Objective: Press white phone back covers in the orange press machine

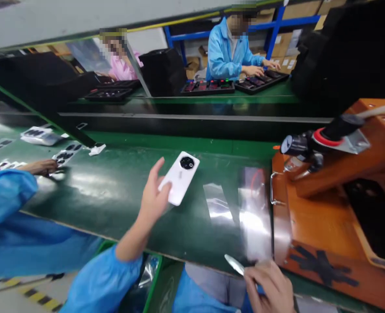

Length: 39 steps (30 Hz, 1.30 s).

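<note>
A white smartphone [183,184] with a round black camera ring lies back side up above the green bench, tilted toward the upper right. My left hand [153,191] grips its left edge; the thumb rests over its back and the index finger stands apart. My right hand [270,284], at the bench's front edge, is closed around a slim silver tool with a flat pointed tip [234,264]; its exact kind does not show. Between the phone and the machine lie a small clear film piece [219,202] and a longer clear film strip [255,217].
An orange machine [310,226] with a pressure gauge [287,143] stands at the right. At the left, a co-worker's hand [42,166] is near dark-spotted parts [67,154]. A green bin [155,278] sits below the bench. Across the line, a person in blue [225,52] handles black trays [208,89].
</note>
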Available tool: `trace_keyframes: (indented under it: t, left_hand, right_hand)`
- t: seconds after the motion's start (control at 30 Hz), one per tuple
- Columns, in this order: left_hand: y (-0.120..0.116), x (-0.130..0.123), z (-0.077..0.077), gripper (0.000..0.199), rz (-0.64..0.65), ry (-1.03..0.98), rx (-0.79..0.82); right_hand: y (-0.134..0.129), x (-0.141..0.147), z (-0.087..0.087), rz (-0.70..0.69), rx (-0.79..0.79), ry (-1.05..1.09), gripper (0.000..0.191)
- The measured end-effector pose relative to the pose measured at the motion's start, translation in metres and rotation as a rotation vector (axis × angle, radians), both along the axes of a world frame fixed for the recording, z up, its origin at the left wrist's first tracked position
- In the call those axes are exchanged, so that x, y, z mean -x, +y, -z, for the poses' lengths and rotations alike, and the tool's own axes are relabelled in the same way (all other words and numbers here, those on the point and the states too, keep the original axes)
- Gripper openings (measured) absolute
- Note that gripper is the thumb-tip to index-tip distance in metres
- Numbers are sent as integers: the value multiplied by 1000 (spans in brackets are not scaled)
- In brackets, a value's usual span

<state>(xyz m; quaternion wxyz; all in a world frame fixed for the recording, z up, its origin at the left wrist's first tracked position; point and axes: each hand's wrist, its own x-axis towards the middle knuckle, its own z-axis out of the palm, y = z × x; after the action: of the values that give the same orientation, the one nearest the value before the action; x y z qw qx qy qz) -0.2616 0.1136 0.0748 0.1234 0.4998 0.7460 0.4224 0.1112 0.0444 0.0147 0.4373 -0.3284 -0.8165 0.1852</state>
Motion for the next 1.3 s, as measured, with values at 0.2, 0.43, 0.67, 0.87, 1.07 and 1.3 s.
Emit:
trace_keyframes:
  t: [0.2,0.43,0.67,0.87,1.07,1.3]
  left_hand:
    - [-160,-137,57,42,-83,-466,92]
    - [-181,-178,72,64,239,-395,176]
    - [-183,-135,98,57,91,465,-261]
    - [-177,-133,139,73,224,547,-252]
    - [-171,-140,154,74,133,514,-296]
    - [-166,-139,163,74,120,506,-377]
  right_hand:
    - [20,37,-46,-118,723,84,28]
    - [85,64,-32,-133,975,-15,48]
    - [93,76,-40,-163,852,-109,41]
    - [90,88,-37,-236,698,-216,34]
    - [87,94,-33,-286,647,-291,30]
    - [84,101,-27,-229,561,-399,22]
